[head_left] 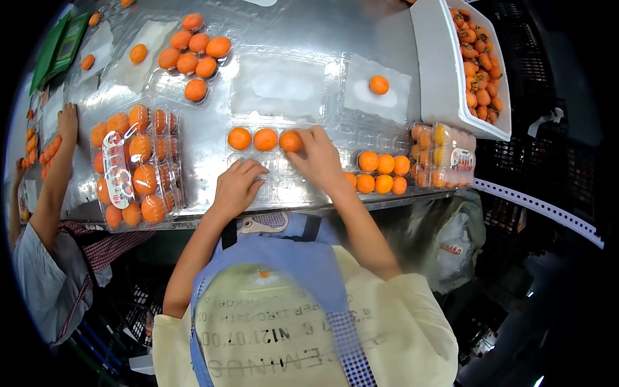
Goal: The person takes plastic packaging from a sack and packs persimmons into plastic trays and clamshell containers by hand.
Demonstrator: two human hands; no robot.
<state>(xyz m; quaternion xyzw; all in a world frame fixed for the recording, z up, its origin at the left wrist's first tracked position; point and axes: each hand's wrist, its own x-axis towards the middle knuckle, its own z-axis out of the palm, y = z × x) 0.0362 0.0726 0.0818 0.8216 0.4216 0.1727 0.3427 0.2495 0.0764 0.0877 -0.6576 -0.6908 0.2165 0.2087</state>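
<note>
A clear plastic fruit tray (277, 169) lies in front of me with its lid (280, 84) folded back. Three persimmons sit along its back row: a left one (239, 138), a middle one (265, 139) and a right one (291, 140). The fingers of my right hand (316, 158) are closed on the right persimmon at its place in the row. My left hand (237, 186) rests at the tray's front left, fingers loosely spread and holding no fruit. Beside my right wrist, another clear tray holds two rows of persimmons (385, 164).
Packed clear boxes stand left (143, 178) and right (451, 158). A white foam box (433, 71) at right holds many persimmons. Loose persimmons (198, 44) lie in a tray behind. A green scale (64, 48) and another person's arm (55, 174) are at left.
</note>
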